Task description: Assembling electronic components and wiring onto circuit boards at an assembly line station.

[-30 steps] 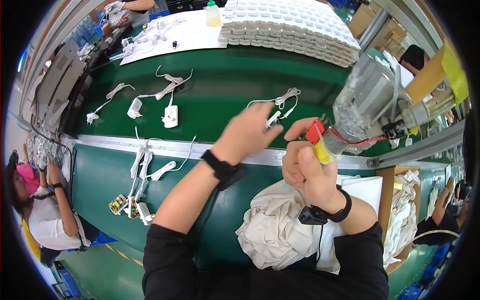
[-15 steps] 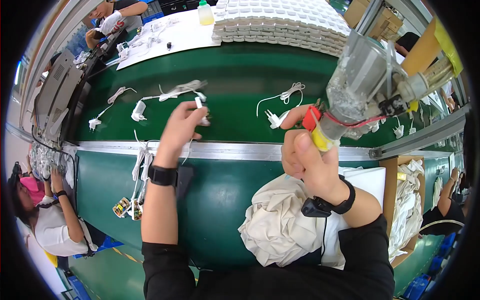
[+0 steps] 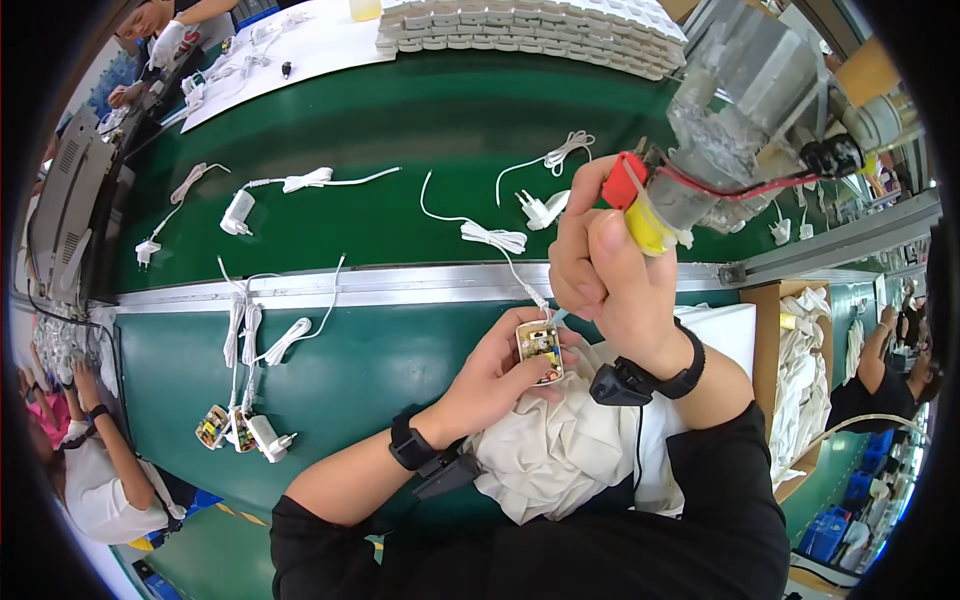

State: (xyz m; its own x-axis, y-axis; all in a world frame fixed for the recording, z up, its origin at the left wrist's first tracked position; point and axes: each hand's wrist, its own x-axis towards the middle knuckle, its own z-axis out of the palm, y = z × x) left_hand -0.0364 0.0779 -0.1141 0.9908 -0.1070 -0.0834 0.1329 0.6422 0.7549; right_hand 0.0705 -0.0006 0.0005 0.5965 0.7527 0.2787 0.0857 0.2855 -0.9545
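My left hand (image 3: 488, 382) holds an uncased-side-up charger (image 3: 540, 352), its white shell showing a circuit board inside. From the charger a white cord (image 3: 494, 238) runs up across the metal rail onto the green belt. My right hand (image 3: 625, 285) is closed around a dispenser nozzle (image 3: 648, 224) wrapped in yellow tape, with a red switch (image 3: 625, 180) by the index finger. The nozzle's thin bluish tip sits at the charger's top edge; whether it touches cannot be seen. Beneath the left hand lies a bundle of cream cloth (image 3: 560, 455).
Several corded chargers lie at left on the bench, two open chargers (image 3: 212, 427) and a closed charger (image 3: 268, 438) among them. More corded chargers (image 3: 238, 212) rest on the belt (image 3: 330, 130). A cardboard box (image 3: 762, 300) of cloth stands at right. Co-workers sit around.
My left hand has come from the belt toward me and now holds the open charger under the nozzle. A closed charger now lies beside the open ones at left. My right hand keeps its grip.
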